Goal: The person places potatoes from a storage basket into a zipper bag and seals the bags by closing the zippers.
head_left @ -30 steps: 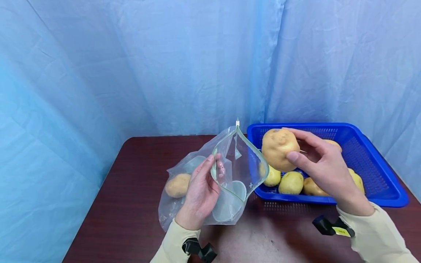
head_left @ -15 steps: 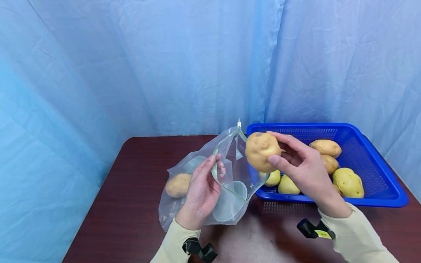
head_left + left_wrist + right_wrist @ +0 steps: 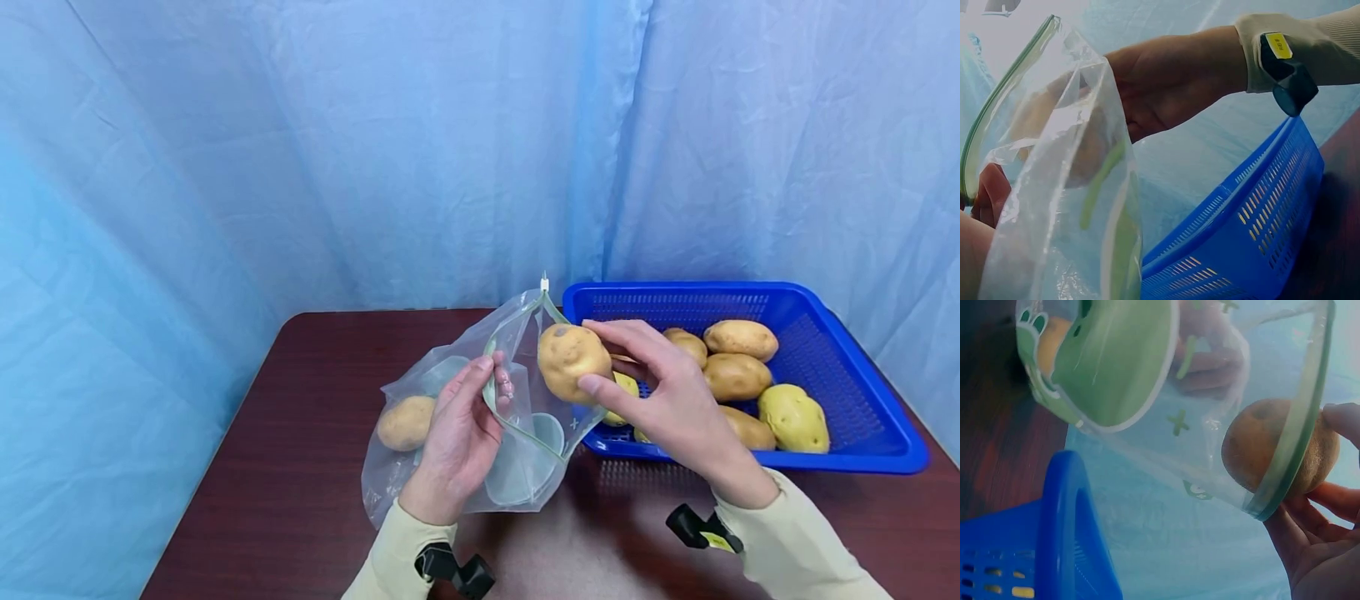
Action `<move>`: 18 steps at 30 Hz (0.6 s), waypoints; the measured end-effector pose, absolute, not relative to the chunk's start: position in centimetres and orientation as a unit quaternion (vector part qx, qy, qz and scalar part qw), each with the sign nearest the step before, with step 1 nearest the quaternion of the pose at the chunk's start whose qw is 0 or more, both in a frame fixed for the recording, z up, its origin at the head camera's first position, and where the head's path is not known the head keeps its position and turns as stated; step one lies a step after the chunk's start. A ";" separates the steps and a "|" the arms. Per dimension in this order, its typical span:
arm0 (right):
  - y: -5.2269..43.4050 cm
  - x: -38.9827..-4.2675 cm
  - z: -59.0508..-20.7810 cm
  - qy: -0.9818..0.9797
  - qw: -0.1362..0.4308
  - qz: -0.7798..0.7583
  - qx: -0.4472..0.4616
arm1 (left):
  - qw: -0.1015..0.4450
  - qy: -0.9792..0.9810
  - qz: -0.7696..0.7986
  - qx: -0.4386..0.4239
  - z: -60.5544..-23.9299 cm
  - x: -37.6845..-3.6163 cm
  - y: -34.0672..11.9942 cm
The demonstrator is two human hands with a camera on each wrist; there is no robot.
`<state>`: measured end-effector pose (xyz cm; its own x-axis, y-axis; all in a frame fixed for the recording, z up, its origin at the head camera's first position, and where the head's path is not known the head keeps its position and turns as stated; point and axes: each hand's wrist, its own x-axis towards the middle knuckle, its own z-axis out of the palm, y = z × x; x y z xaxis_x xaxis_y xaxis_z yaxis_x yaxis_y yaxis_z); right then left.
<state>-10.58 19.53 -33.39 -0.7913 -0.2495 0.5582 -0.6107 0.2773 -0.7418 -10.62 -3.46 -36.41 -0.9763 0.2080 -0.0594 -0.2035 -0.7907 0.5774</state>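
Note:
My left hand (image 3: 459, 442) pinches the green-edged rim of a clear zip bag (image 3: 525, 454), whose mouth gapes toward the right. Inside the bag, at its left end, lies one potato (image 3: 405, 423). With thumb and fingers my right hand (image 3: 678, 400) grips a knobbly round potato (image 3: 573, 362) at the bag's mouth. In the right wrist view the held potato (image 3: 1254, 447) shows partly through the clear plastic, with the green rim crossing in front of it. A white slider (image 3: 544, 285) sits at the top end of the zip.
A blue plastic basket (image 3: 870, 392) stands on the right of the dark red table (image 3: 300, 433). Several tan potatoes (image 3: 738, 377) and yellowish lumpy ones (image 3: 793, 418) lie in it. A light blue curtain (image 3: 420, 150) hangs behind the table.
My right hand has carried the potato leftward and slightly down, from over the basket to the bag's mouth. The left hand and the bag have hardly moved.

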 end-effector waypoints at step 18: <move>20.0 -9.9 -33.8 -0.861 0.249 0.345 0.279 | 0.093 0.299 0.950 0.014 -35.6 -10.5 -3.9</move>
<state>-9.91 20.00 -33.78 -0.7206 -0.3082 0.6211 -0.6520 0.6059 -0.4558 -10.52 -3.93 -35.62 -0.9821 0.1860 -0.0287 -0.1689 -0.8039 0.5703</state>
